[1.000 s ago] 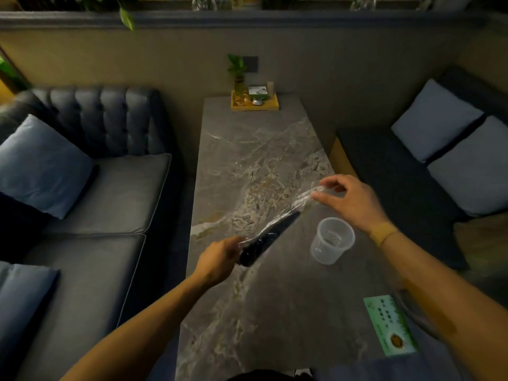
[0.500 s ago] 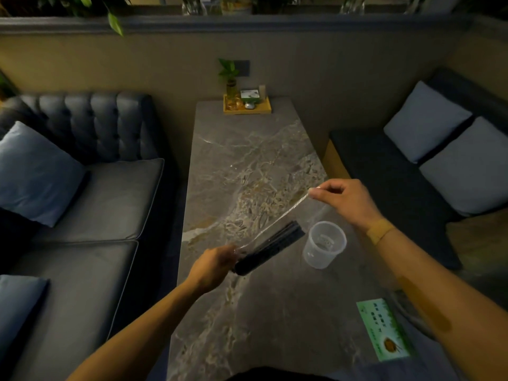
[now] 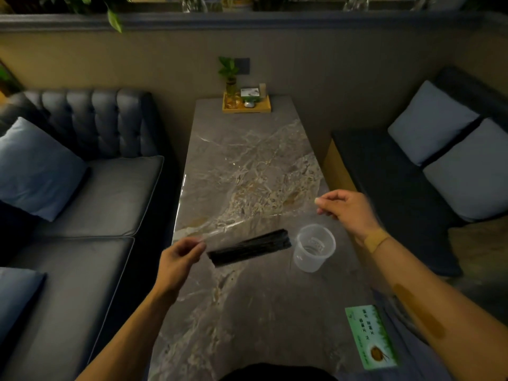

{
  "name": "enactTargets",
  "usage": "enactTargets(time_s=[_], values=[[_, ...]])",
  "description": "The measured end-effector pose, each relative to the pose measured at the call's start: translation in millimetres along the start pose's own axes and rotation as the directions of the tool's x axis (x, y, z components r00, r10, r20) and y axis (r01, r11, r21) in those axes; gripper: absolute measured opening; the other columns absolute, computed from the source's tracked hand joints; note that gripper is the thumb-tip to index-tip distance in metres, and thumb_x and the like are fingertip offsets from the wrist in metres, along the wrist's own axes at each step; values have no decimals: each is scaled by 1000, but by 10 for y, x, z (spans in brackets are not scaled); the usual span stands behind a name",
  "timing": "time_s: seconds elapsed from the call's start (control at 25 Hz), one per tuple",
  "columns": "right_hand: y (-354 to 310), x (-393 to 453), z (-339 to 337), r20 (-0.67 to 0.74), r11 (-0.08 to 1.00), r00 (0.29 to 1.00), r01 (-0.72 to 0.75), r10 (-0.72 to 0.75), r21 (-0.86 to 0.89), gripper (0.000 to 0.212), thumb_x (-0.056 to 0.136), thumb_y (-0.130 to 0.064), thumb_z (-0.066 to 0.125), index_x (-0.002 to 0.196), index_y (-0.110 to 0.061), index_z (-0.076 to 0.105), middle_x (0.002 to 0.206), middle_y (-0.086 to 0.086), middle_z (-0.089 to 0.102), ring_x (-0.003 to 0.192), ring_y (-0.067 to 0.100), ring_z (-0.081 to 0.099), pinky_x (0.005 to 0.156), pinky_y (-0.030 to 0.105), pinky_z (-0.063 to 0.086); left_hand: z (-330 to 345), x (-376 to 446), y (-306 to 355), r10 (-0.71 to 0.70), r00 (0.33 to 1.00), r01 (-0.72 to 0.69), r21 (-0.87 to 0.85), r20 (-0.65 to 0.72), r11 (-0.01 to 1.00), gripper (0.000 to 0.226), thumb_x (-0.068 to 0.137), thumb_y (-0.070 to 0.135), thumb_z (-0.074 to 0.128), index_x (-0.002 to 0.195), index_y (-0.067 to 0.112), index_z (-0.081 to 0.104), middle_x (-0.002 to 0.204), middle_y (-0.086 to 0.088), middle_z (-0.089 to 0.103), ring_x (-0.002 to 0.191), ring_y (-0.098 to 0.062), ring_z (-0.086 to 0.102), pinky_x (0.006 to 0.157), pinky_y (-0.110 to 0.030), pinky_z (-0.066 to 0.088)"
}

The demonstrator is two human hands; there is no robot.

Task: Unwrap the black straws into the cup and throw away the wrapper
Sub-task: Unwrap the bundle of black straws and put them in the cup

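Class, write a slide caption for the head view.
Both hands stretch a clear wrapper above black straws beside a plastic cup.

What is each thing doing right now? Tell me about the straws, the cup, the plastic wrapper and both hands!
black straws: bundled, out of the cup, beside it, ends uncovered.
cup: upright, empty, on the table.
wrapper: clear, stretched between both hands.
left hand: pinching one wrapper end.
right hand: pinching the other end, raised.
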State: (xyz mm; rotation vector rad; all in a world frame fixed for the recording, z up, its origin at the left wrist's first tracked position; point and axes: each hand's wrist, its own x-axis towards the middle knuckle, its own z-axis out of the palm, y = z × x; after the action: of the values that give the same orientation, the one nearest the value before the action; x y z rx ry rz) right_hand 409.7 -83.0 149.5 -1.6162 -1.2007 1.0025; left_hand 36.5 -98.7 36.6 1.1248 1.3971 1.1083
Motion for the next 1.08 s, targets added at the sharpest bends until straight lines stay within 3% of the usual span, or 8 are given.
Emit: enactTargets(time_s=[0.12, 0.36, 0.48, 0.84, 1.08], values=[[113, -8, -58, 2, 997, 997, -77, 77, 9, 13, 85, -14, 71, 90, -2, 71, 75, 8, 72, 62, 7, 62, 49, 6, 46, -13, 127, 181, 41, 999, -40, 18, -18, 999, 8, 81, 15, 75, 85, 23, 76, 78, 2, 74, 73, -10, 64, 70, -27, 54], [327, -30, -129, -37, 975, 975, -216, 218, 41, 19, 90, -14, 65, 101, 0, 69, 88, 12, 70, 66, 9, 58, 53, 14, 46, 145, 348, 590, 140, 990, -142, 86, 26, 986, 12, 80, 13, 77, 82, 24, 73, 75, 7, 74, 67, 0, 65, 62, -13, 52], [426, -29, -174, -48, 960, 961, -270, 274, 74, 17, 92, -12, 61, 102, -2, 68, 83, 7, 70, 68, 10, 59, 57, 18, 46, 237, 453, 766, 187, 978, -197, 120, 89, 973, 16, 80, 10, 77, 78, 26, 72, 70, 10, 73, 62, 3, 63, 58, -9, 49], [651, 27, -199, -90, 929, 928, -349, 361, 121, 12, 93, -13, 59, 95, -7, 69, 77, 1, 68, 65, 12, 57, 58, 24, 45, 404, 618, 1097, 269, 943, -311, 221, 198, 924, 14, 79, 18, 77, 78, 31, 72, 67, 14, 71, 59, 5, 60, 58, -7, 47], [685, 17, -215, -61, 912, 918, -379, 392, 157, 12, 93, -14, 58, 89, -12, 69, 80, 3, 70, 70, 14, 61, 64, 28, 48, 501, 632, 1268, 307, 931, -356, 313, 195, 881, 15, 80, 20, 77, 78, 33, 70, 76, 5, 72, 70, -2, 65, 65, -15, 50]])
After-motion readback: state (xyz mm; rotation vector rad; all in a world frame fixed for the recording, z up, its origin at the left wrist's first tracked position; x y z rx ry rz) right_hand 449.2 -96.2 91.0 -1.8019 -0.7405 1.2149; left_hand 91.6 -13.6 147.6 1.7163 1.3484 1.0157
